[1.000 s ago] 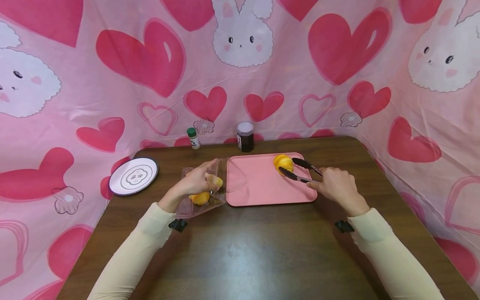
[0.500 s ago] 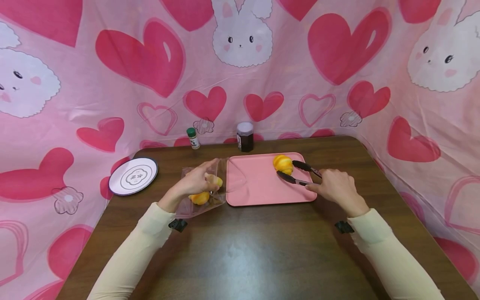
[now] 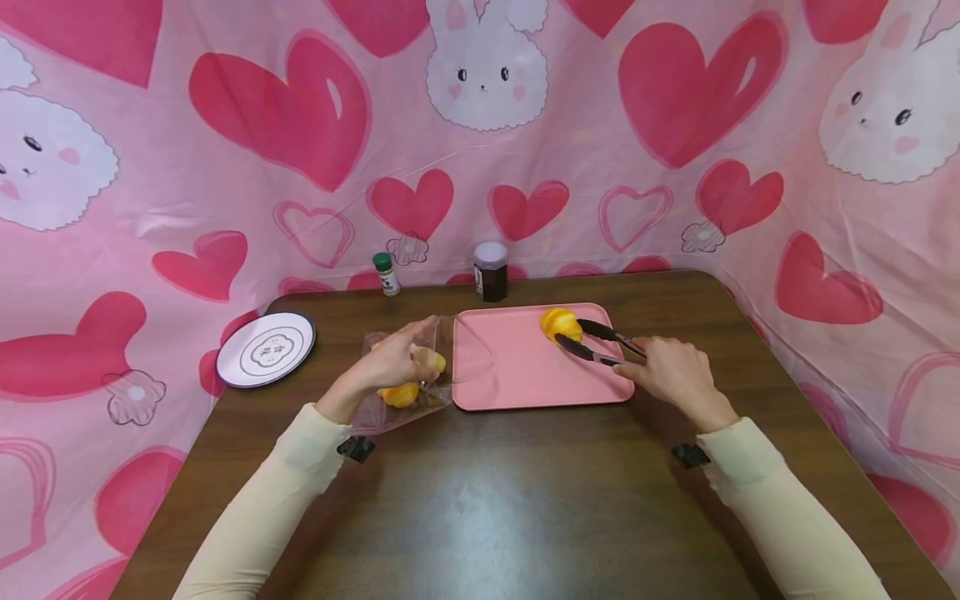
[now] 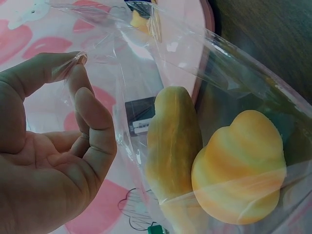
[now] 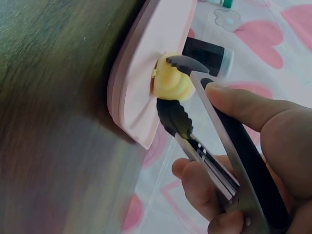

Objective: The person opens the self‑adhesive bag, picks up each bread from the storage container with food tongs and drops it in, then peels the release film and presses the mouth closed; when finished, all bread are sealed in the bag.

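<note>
My left hand [image 3: 393,362] pinches the edge of a clear plastic bag [image 4: 229,63] between thumb and forefinger. Two breads lie inside it, a long roll [image 4: 173,141] and a twisted croissant-like bun [image 4: 243,165]. On the right, my right hand [image 3: 678,375] grips a pair of tongs [image 3: 607,358] with black scalloped tips. The tips stand on either side of a yellow-orange ridged bun [image 3: 561,325] at the far right part of the pink tray [image 3: 517,375]. In the right wrist view the upper tip overlaps the bun; how firmly they hold it I cannot tell.
A white plate [image 3: 266,350] with a dark rim lies at the table's left edge. Along the back stand a green-capped shaker [image 3: 386,273] and a dark jar [image 3: 491,273] with a pale lid. Heart-printed cloth [image 3: 480,150] hangs behind the wooden table [image 3: 480,500].
On the tray, the ridged bun has shifted slightly left and turned, with the tongs' tips moving along beside it. My left hand and the bag have stayed in place.
</note>
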### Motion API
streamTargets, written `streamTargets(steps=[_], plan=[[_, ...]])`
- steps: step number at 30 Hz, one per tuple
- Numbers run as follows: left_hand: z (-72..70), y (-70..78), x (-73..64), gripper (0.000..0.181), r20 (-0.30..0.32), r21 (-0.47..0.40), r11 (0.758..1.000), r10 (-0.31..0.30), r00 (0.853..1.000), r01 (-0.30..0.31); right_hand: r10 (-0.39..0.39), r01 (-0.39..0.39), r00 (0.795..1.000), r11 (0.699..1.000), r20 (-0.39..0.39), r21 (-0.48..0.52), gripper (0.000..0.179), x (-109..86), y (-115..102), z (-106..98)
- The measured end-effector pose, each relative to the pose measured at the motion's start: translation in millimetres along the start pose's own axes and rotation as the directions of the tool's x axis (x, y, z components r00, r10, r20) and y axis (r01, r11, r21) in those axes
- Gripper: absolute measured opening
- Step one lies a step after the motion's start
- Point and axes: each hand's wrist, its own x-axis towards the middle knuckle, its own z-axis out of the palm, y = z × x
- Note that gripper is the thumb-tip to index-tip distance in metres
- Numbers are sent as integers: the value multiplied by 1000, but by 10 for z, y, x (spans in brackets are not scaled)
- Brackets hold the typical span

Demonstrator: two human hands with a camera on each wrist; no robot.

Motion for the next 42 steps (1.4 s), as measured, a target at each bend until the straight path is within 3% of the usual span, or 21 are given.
streamTargets(steps=[8, 27, 42], plan=[[-4, 21, -4, 94, -7, 0, 1000, -10, 1000, 10, -46, 45, 999, 999, 7, 30, 71, 4, 48, -22], [-5, 33, 5, 95, -1, -28, 999, -30, 1000, 30, -210, 217, 975, 968, -68, 125, 72, -159, -129, -324], [-6, 34, -4, 95, 0, -20, 999, -49, 999, 49, -346, 366, 926, 920, -149, 140, 58, -234, -423, -429]])
